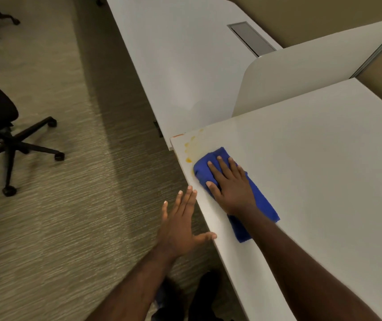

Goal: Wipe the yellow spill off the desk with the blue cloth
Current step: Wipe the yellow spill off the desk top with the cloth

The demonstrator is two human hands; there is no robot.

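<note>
A folded blue cloth [261,200] lies on the white desk [324,170] near its left front corner. My right hand [230,186] presses flat on the cloth, fingers spread and pointing toward the corner. Yellow spill marks [193,148] smear the desk just beyond the cloth's far end, with a darker drop [188,160] at the desk edge. My left hand [181,225] hovers open beside the desk edge, fingers apart, thumb touching the edge, holding nothing.
A white divider panel [301,72] stands behind the desk, with a second white desk [173,54] and its grey cable hatch [251,38] beyond. A black office chair [2,133] stands on the carpet at left. My shoes [199,297] show below.
</note>
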